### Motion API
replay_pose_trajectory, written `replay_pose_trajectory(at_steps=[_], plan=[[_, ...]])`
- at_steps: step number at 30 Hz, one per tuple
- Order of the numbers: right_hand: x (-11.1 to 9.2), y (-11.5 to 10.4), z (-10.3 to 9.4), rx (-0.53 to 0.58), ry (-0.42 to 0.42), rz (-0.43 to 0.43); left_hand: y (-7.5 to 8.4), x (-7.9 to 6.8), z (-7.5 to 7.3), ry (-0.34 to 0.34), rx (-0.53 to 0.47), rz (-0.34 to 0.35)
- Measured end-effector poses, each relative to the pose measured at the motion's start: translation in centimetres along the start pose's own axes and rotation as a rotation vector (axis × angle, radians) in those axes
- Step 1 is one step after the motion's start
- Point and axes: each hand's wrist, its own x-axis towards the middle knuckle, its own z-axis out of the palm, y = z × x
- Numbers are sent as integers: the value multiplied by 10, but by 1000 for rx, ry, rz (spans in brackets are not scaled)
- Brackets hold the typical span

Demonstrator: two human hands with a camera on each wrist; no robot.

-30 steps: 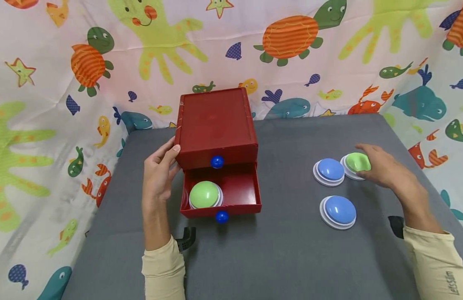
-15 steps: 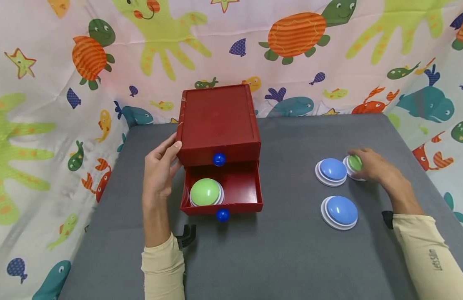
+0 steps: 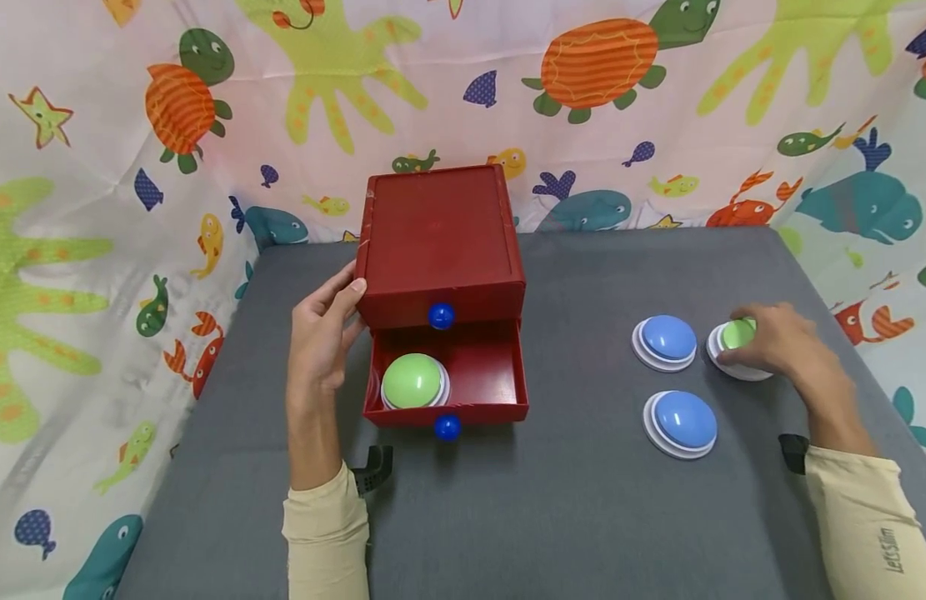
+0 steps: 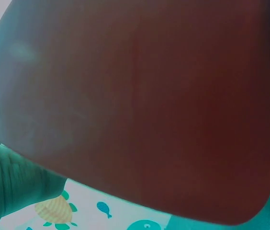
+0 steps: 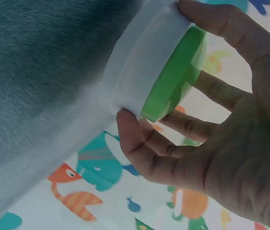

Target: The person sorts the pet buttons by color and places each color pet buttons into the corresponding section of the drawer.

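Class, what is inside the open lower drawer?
A green button sits towards the left of the lower drawer. The upper drawer covers the lower one's back part; anything there cannot be seen.

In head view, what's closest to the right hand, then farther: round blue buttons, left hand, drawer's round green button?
1. Rear blue button, front blue button: too close to call.
2. Green button: in red drawer.
3. Left hand: leftmost.

Bright head view, soft shadows on grey table (image 3: 568, 508), teal-tinted wrist views, left blurry
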Motion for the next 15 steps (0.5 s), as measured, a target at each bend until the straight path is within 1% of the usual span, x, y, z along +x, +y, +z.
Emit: replay_pose_trajectory(at_steps=[2, 4, 9, 15], plan=[[-8, -1, -4, 5, 22, 22, 1, 1, 1, 2, -2, -7], [-17, -3, -8, 5, 56, 20, 1, 1, 1, 4, -3, -14], [-34, -14, -14, 8, 148, -11, 1, 1, 2, 9, -4, -22], [-54, -37, -18, 26, 232, -61, -1, 0, 3, 22, -20, -20]])
